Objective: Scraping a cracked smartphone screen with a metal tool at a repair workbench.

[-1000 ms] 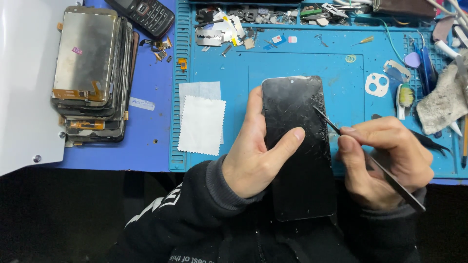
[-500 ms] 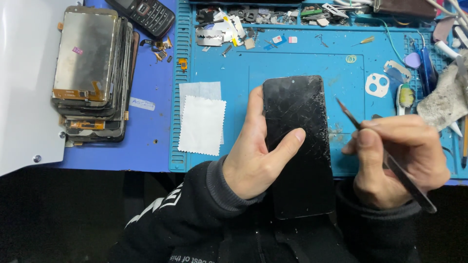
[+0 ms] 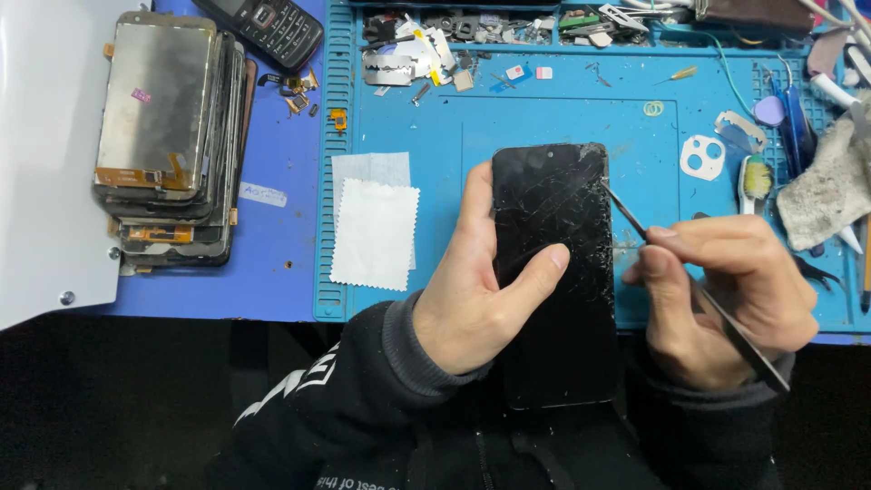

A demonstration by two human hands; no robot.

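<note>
Left hand [image 3: 472, 299] grips the cracked phone [image 3: 553, 263] over the blue mat [image 3: 562, 104], thumb pressed flat on the glass, fingers wrapped around its left edge. Right hand [image 3: 726, 295] pinches a thin metal pick [image 3: 689, 286], tip touching the phone's upper right edge: by the look of it, prying at the seam. The next move calls for a shallow, steady angle so the tip slips under. Count: one phone in hand, one pick, two white wipes [image 3: 374, 231], one stack of screens [image 3: 172, 136] on the worktop.

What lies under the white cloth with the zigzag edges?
Under the white cloth lies a pale blue-grey sheet, which shows above it, on the blue mat. The cloth covers the rest of the sheet.
</note>
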